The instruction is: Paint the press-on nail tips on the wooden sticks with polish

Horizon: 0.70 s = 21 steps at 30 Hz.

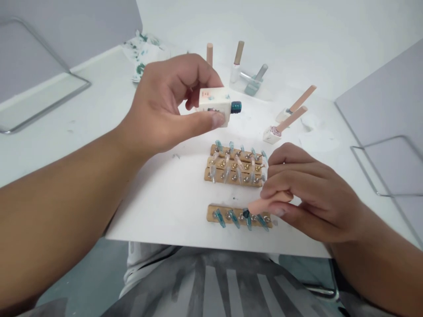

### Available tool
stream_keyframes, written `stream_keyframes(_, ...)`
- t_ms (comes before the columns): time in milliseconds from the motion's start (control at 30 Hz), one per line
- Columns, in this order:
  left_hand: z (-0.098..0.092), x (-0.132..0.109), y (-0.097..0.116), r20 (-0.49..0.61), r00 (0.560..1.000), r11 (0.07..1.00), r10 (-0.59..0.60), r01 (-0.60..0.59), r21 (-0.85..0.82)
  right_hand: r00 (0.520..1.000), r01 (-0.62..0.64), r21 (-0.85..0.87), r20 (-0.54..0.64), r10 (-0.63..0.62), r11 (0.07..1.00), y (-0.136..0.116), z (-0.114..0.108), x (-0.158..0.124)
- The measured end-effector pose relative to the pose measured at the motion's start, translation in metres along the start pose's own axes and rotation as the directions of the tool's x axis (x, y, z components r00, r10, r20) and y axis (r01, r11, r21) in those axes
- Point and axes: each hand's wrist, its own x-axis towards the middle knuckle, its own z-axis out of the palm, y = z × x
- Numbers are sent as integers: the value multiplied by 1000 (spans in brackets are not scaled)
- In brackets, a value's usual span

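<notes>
A square white nail polish bottle lies tipped sideways in my left hand, its teal-stained neck pointing right and uncapped. My right hand pinches the peach cap of a nail polish brush. The brush's dark end is over the near wooden strip, which carries several teal false nails on small metal stands. I cannot tell whether the bristles touch a nail. Just beyond, other wooden strips lie side by side with clear, pinkish and pale teal nails.
Two peach-capped bottles stand at the right. Farther back are a clear tray with a tilted grey-green bottle, a brown-capped bottle and teal-stained tissue. Grey partitions flank the white table, with metal frames beside it.
</notes>
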Motion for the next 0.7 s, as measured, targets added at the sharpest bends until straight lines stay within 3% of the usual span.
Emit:
stream_keyframes(167,0,0,-2,0,1000,1000,20,-20,-12,999,-22,-95,-37,19,995,3,-2,-2)
stream_keyframes(500,0,0,-1,13,999,999,-32,32,-32,991,7,11,-135,-6,1000,0,-12,-2)
stream_keyframes(600,1,0,-3,16,1000,999,-26,26,-39,973,-3,77,-231,21,997,-2,-16,-12)
stream_keyframes(700,2,-1,-1,21,999,999,-26,27,-41,924,-76,202,-354,145,976,1,-18,-27)
